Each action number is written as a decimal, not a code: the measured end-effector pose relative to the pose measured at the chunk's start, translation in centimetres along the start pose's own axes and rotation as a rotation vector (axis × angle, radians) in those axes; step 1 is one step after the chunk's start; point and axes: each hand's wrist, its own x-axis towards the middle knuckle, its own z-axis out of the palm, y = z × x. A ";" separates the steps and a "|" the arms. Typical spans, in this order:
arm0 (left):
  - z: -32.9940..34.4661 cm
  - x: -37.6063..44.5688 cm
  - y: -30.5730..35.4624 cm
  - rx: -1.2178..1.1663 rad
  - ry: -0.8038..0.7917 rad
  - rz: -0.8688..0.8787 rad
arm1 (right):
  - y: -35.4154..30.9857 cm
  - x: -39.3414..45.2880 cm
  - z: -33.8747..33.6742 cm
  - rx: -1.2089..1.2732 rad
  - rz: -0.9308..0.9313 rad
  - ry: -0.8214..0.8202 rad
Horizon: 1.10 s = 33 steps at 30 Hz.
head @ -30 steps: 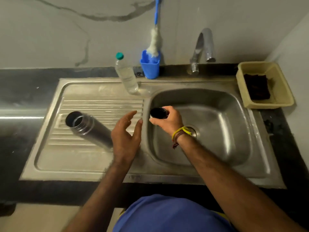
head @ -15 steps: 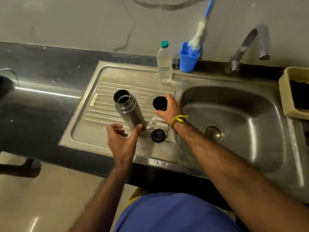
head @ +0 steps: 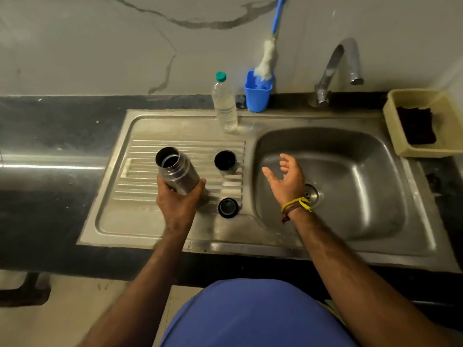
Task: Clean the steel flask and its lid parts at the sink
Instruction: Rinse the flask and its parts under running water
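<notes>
Gripping the open flask (head: 177,171) — left hand (head: 178,202) — cup-lid (head: 225,162) alongside.

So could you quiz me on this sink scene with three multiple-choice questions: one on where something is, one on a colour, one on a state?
1. Where is the brush holder?
A. in the basin
B. behind the sink, left of the tap
C. in the yellow tub

2. What colour is the plastic bottle's cap?
A. red
B. white
C. green

3. What is the left hand doing?
A. gripping the open steel flask
B. hanging idle
C. turning the tap

Answers: 1 B, it stands at the back edge beside the tap; 2 C, the cap is green; 3 A, fingers curl round the flask body.
</notes>
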 end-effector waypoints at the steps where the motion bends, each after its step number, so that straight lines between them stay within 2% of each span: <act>1: 0.0 0.1 0.2 0.012 0.001 0.011 | 0.2 0.3 -0.6 0.005 0.017 0.032; 5: -0.1 0.4 2.4 0.060 -0.043 0.148 | 0.6 1.5 -2.6 0.037 0.040 0.111; 10: 1.6 0.2 7.7 0.001 -0.169 0.328 | -0.6 2.8 -4.8 0.135 0.015 0.182; 13: 3.7 -0.6 10.4 -0.059 -0.267 0.293 | -1.5 3.6 -5.8 0.202 -0.005 0.232; 17: 6.3 -2.1 12.6 -0.163 -0.498 0.175 | -2.5 4.2 -7.4 0.265 0.000 0.255; 20: 9.2 -4.4 13.1 -0.204 -0.672 0.003 | -1.7 4.4 -10.2 0.279 0.017 0.310; 23: 12.0 -6.4 12.6 -0.109 -0.826 -0.261 | -0.1 4.4 -12.7 0.296 0.031 0.369; 26: 15.3 -7.0 11.4 -0.059 -0.994 -0.707 | 1.2 4.9 -14.7 0.285 0.067 0.402; 29: 18.4 -6.1 9.5 -0.120 -1.186 -1.177 | 2.0 5.4 -15.8 0.258 0.109 0.374; 31: 20.2 -5.3 7.9 -0.120 -1.229 -1.333 | 2.4 5.6 -15.8 0.246 0.127 0.347; 33: 21.6 -5.0 6.5 -0.144 -1.202 -1.397 | 2.7 5.8 -15.6 0.233 0.138 0.319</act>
